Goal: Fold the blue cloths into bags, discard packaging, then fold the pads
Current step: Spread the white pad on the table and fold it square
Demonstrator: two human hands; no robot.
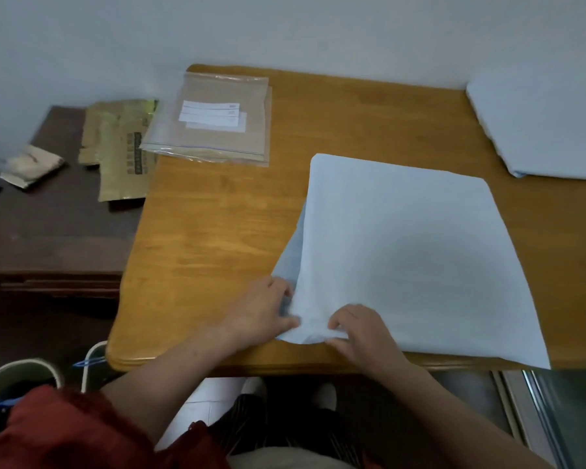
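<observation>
A light blue cloth (pixel 410 252) lies folded into a large square on the wooden table (pixel 217 231), its near right corner hanging past the table's front edge. My left hand (pixel 264 309) pinches the cloth's near left corner, where a lower layer sticks out to the left. My right hand (pixel 359 330) grips the same bunched corner from the right. A stack of clear zip bags (pixel 210 120) with white labels lies at the table's far left. A second pile of blue cloth (pixel 542 126) sits at the far right corner.
Brown packaging (pixel 122 147) and a small crumpled packet (pixel 31 165) lie on a lower dark side table (pixel 55 231) to the left. A round bin (pixel 21 377) stands on the floor at the lower left. A pale wall backs the table.
</observation>
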